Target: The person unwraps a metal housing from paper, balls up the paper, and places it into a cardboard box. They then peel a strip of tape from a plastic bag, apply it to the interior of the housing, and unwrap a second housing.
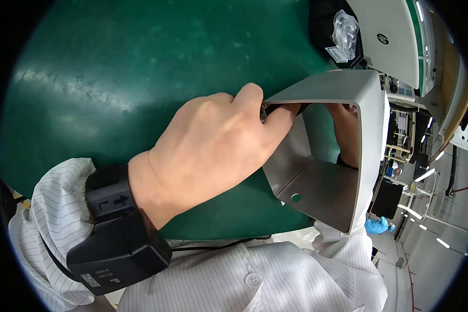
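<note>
A grey sheet-metal housing (369, 119), box-shaped with open ends and a round hole in its lower panel, is held tilted above the green table, right of centre. My left hand (213, 130) is closed at its upper left corner. The thumb reaches inside the opening and the bent fingers stay outside; a small dark bit shows by the fingertips, too hidden to name. Through the opening I see part of my right hand (344, 127) and its wrist, behind the housing. The right fingers are hidden by the metal.
The green table (114, 67) spreads across the left and middle. At the far right lie a black tray (325, 31) with a clear plastic bag (345, 34) and a white device casing (390, 36). A black wrist unit (119, 244) with a cable sits on my left forearm. A person in blue (378, 225) is in the background.
</note>
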`<action>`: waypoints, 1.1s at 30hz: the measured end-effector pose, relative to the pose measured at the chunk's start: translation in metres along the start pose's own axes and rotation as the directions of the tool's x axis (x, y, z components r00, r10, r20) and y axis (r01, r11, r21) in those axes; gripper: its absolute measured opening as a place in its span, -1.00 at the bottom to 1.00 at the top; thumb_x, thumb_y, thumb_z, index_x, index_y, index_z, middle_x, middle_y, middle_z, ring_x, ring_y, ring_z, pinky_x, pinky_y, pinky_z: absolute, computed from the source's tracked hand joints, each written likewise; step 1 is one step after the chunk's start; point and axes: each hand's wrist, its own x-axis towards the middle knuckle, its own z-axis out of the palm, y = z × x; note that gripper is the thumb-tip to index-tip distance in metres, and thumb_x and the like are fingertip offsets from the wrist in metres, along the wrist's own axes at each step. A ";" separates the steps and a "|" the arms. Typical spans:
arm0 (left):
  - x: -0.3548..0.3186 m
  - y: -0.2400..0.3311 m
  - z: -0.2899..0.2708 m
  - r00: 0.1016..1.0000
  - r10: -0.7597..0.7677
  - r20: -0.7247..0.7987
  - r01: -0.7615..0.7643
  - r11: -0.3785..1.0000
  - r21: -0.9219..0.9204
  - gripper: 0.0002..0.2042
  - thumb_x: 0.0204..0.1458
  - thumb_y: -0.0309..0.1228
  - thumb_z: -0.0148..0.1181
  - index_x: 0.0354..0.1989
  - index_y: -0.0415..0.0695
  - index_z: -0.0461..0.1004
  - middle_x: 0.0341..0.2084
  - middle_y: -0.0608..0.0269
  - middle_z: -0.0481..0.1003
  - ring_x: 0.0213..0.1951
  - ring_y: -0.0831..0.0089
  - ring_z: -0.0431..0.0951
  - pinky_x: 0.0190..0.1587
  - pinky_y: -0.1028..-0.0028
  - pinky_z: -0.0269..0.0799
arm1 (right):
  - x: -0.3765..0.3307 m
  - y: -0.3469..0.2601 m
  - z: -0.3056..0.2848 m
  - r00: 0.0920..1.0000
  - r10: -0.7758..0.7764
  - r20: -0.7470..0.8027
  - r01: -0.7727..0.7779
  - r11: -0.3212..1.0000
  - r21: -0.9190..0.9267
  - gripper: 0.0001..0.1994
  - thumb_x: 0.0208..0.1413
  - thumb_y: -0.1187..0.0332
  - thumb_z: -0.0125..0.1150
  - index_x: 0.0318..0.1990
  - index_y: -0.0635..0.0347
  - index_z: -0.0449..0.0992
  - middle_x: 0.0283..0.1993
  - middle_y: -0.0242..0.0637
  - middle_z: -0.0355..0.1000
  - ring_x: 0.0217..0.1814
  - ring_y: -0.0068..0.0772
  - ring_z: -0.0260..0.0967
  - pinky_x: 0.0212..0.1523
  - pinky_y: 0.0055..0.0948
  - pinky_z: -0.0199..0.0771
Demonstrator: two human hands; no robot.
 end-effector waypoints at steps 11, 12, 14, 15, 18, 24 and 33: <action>0.003 -0.001 0.005 0.997 -0.018 0.074 0.030 0.987 -0.156 -0.68 -0.14 -0.58 0.16 -0.12 -0.20 0.53 -0.51 0.18 0.25 -0.54 0.37 0.42 -0.57 0.44 0.42 | 0.005 -0.002 -0.011 0.980 -0.069 0.187 0.044 0.990 0.134 -0.81 0.15 0.45 0.20 -0.10 0.31 0.49 -0.12 -0.27 0.45 -0.10 -0.48 0.42 -0.08 -0.49 0.40; 0.003 -0.001 0.005 0.997 -0.020 0.076 0.032 0.987 -0.158 -0.68 -0.14 -0.58 0.16 -0.12 -0.20 0.53 -0.51 0.18 0.25 -0.54 0.37 0.42 -0.57 0.44 0.42 | 0.006 -0.001 -0.010 0.979 -0.068 0.193 0.042 0.990 0.137 -0.81 0.16 0.44 0.19 -0.10 0.31 0.49 -0.12 -0.27 0.45 -0.10 -0.48 0.42 -0.08 -0.50 0.40; 0.004 0.000 0.003 0.991 -0.041 0.127 0.062 0.984 -0.167 -0.67 -0.17 -0.59 0.16 -0.13 -0.18 0.53 -0.53 0.20 0.23 -0.55 0.39 0.40 -0.57 0.44 0.40 | 0.006 -0.001 -0.010 0.977 -0.067 0.204 0.038 0.989 0.143 -0.81 0.16 0.44 0.19 -0.10 0.31 0.49 -0.12 -0.27 0.44 -0.10 -0.49 0.41 -0.08 -0.50 0.39; 0.004 0.000 0.003 0.991 -0.041 0.127 0.063 0.984 -0.169 -0.67 -0.17 -0.59 0.16 -0.13 -0.18 0.53 -0.53 0.20 0.23 -0.55 0.39 0.40 -0.57 0.44 0.40 | 0.007 -0.001 -0.010 0.975 -0.068 0.209 0.038 0.988 0.147 -0.81 0.16 0.43 0.18 -0.10 0.31 0.49 -0.11 -0.27 0.44 -0.10 -0.49 0.41 -0.08 -0.50 0.39; 0.005 0.001 0.003 0.995 -0.064 0.072 0.078 0.972 -0.223 -0.66 -0.19 -0.59 0.16 -0.14 -0.16 0.52 -0.54 0.21 0.22 -0.57 0.40 0.38 -0.59 0.46 0.37 | 0.007 -0.002 -0.012 0.973 -0.071 0.220 0.036 0.987 0.158 -0.81 0.17 0.42 0.18 -0.11 0.31 0.48 -0.11 -0.26 0.43 -0.10 -0.49 0.40 -0.07 -0.51 0.38; 0.004 0.002 0.000 0.992 -0.054 0.118 0.078 0.975 -0.208 -0.64 -0.23 -0.60 0.17 -0.15 -0.15 0.52 -0.56 0.24 0.20 -0.58 0.43 0.35 -0.61 0.48 0.34 | 0.008 -0.003 -0.010 0.971 -0.084 0.225 0.042 0.982 0.186 -0.81 0.18 0.40 0.16 -0.12 0.31 0.47 -0.09 -0.26 0.41 -0.10 -0.50 0.38 -0.07 -0.51 0.37; 0.004 0.002 0.006 0.992 -0.051 0.115 0.065 0.991 -0.120 -0.65 -0.25 -0.58 0.19 -0.17 -0.16 0.55 -0.55 0.24 0.22 -0.61 0.46 0.38 -0.62 0.51 0.39 | 0.008 -0.007 -0.015 0.956 -0.110 0.273 0.039 0.967 0.252 -0.80 0.19 0.37 0.13 -0.13 0.31 0.46 -0.07 -0.25 0.38 -0.10 -0.51 0.35 -0.06 -0.53 0.34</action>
